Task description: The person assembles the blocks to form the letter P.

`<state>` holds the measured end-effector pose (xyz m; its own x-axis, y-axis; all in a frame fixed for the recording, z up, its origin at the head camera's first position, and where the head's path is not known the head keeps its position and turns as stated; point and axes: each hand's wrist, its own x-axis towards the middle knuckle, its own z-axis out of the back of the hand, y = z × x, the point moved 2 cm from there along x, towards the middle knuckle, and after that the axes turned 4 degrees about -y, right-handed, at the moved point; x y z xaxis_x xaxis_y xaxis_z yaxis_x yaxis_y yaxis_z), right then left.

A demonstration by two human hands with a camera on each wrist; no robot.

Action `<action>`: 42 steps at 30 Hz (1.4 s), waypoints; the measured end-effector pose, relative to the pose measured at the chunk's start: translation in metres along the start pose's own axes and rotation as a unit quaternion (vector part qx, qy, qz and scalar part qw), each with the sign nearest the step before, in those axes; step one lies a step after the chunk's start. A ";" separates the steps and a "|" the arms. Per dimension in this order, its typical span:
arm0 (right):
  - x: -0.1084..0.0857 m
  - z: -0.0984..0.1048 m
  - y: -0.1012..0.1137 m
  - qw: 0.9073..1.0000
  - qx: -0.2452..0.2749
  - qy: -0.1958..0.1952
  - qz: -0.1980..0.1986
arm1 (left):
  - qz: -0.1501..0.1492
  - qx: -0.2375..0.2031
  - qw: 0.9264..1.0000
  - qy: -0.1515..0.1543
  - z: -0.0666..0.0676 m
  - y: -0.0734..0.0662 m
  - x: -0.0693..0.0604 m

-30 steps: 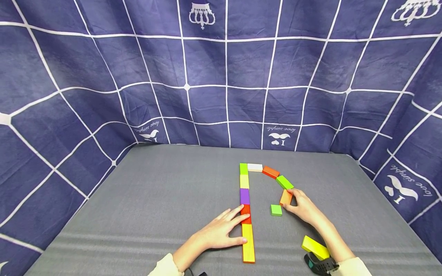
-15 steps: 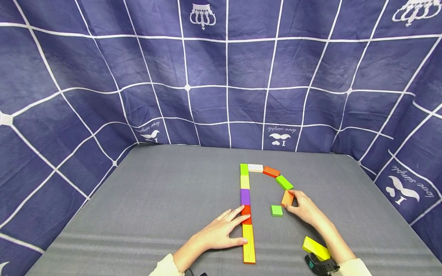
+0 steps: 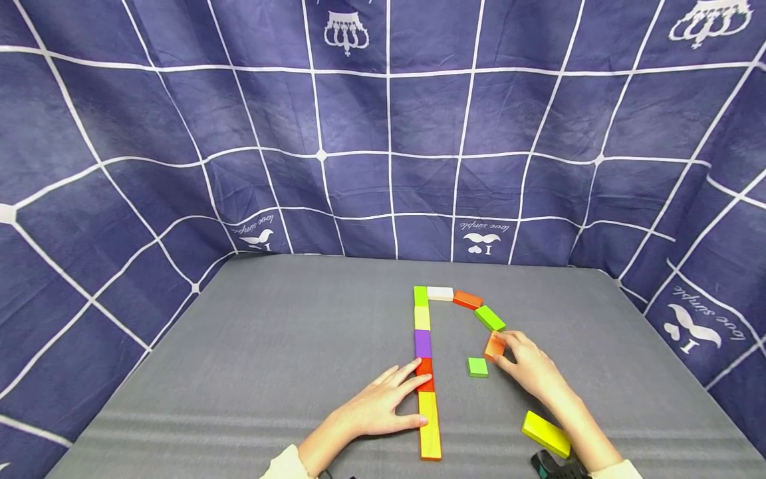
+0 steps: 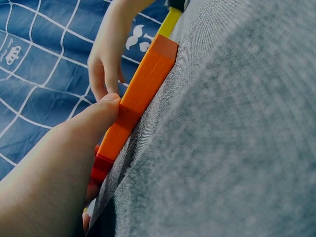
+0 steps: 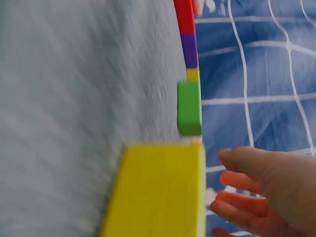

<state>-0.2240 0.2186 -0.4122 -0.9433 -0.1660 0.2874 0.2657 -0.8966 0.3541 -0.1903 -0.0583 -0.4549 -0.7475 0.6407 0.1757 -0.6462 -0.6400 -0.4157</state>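
My left hand [image 3: 377, 402] lies spread beside a column of blocks in the head view. Its fingers rest on the red block [image 3: 426, 382], and its thumb touches the long yellow-orange block [image 3: 430, 436], whose orange side [image 4: 143, 84] shows in the left wrist view. At the right, my right hand [image 3: 529, 362] pinches a small orange block [image 3: 493, 346] between thumb and fingers, at the lower end of a curved row. Just left of that block lies a small green block [image 3: 477, 367]. In the right wrist view, the orange block is hidden, while the right hand [image 5: 276, 187] shows at lower right.
Above the red block are purple [image 3: 423, 343], pale yellow [image 3: 421, 318] and light green [image 3: 421, 296] blocks. White [image 3: 440, 293], red-orange [image 3: 467, 299] and green [image 3: 490, 318] blocks form the curve. A yellow block [image 3: 546, 432] lies by the right forearm; a blue curtain [image 3: 359, 186] stands behind.
The orange block has shifted and turned very slightly under the right hand's fingers. The left hand has stayed in place; the head view has tilted a little.
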 end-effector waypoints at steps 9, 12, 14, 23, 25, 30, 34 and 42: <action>-0.022 -0.002 0.037 0.999 -0.023 0.034 0.023 | -0.008 0.006 1.000 -0.005 0.002 0.001 0.002; -0.022 -0.007 0.045 0.999 -0.020 0.041 0.027 | -0.011 0.008 1.000 -0.005 0.003 0.001 0.003; -0.020 -0.011 0.051 0.999 -0.022 0.032 0.036 | -0.009 0.007 1.000 -0.003 0.004 0.002 0.003; -0.005 -0.030 0.073 0.998 -0.023 0.022 0.051 | -0.015 0.016 1.000 -0.006 0.005 0.003 0.003; -0.003 -0.032 0.076 0.998 -0.023 0.022 0.050 | -0.016 0.014 1.000 -0.005 0.005 0.003 0.003; -0.001 -0.034 0.079 0.998 -0.024 0.021 0.055 | -0.014 0.010 1.000 -0.005 0.004 0.003 0.002; -0.002 -0.032 0.078 0.998 -0.028 0.032 0.049 | -0.011 0.009 1.000 -0.003 0.004 0.002 0.001; -0.021 -0.003 0.064 0.998 -0.041 0.037 0.031 | -0.011 0.005 1.000 -0.003 0.002 -0.001 0.001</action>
<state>-0.1882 0.1636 -0.3984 -0.9387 -0.2485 0.2388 0.3088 -0.9143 0.2622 -0.1908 -0.0583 -0.4527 -0.7340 0.6523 0.1892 -0.6638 -0.6301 -0.4029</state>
